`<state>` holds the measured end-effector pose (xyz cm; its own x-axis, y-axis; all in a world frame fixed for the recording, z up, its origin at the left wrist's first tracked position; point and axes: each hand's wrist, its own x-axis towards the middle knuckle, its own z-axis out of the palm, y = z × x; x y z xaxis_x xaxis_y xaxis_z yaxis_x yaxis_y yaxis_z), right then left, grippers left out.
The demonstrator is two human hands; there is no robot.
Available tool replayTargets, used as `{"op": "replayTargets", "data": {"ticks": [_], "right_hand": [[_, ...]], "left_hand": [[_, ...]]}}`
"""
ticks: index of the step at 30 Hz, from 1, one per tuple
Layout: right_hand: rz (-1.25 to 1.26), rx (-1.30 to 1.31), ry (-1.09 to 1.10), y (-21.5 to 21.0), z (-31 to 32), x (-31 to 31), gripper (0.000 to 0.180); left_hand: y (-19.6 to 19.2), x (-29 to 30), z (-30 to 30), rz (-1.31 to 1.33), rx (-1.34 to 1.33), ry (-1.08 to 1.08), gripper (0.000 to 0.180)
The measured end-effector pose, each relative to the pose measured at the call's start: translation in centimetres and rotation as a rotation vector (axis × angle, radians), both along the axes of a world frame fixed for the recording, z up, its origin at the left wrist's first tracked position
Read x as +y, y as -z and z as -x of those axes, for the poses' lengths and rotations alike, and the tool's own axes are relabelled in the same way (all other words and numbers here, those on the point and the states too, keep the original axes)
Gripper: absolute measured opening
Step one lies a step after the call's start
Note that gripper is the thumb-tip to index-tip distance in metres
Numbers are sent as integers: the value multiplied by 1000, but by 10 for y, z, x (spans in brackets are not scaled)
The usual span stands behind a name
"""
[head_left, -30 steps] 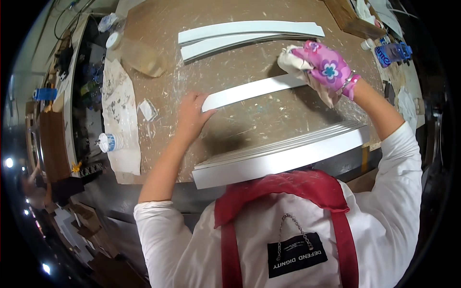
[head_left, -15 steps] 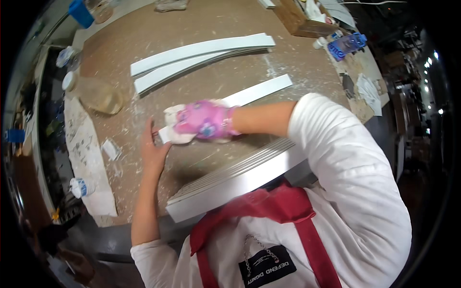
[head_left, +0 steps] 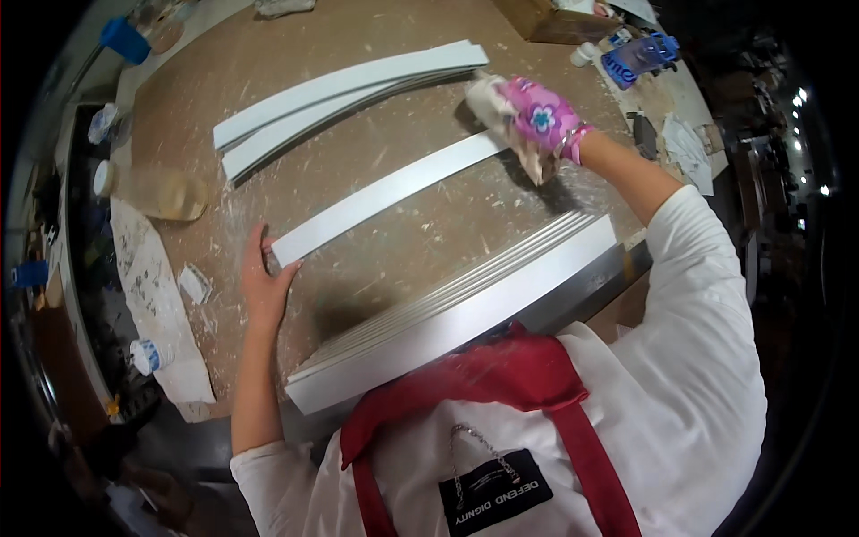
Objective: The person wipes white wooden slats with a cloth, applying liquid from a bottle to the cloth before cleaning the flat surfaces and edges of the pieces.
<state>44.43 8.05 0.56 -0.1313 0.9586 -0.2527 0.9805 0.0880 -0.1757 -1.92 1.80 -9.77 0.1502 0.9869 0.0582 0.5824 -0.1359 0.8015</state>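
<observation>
White strip (head_left: 385, 196), left hand (head_left: 265, 291) at end; gloved right hand (head_left: 540, 121) opposite

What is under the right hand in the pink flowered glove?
Under the gloved right hand shows a pale, cloth-like wad, and the right part of a white strip runs beneath it. That covered end of the strip cannot be seen, nor whether the wad touches it.

I record one white strip (head_left: 385, 192), long, narrow and smooth-faced, lying aslant on the brown worktop (head_left: 394, 259). Its left end, nearer me, sits between the thumb and fingers of my left hand (head_left: 266, 282). The cream cloth (head_left: 488, 106), bunched in my gloved right hand (head_left: 541, 115), covers its far end.
</observation>
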Motion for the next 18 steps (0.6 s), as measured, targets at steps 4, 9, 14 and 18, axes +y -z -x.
{"op": "replayTargets", "data": {"ticks": [4, 9, 14, 18], "right_hand": [[-262, -130, -203, 61, -44, -15, 40], [-102, -83, 40, 4, -108, 14, 22], [-151, 354, -321, -38, 54, 11, 37], [67, 413, -689, -31, 207, -13, 46]], "left_hand": [[0, 7, -6, -4, 34, -7, 76], [-12, 16, 4, -19, 102, 117, 36], [-29, 9, 16, 849, -373, 58, 45], [-31, 7, 5, 993, -531, 23, 42]]}}
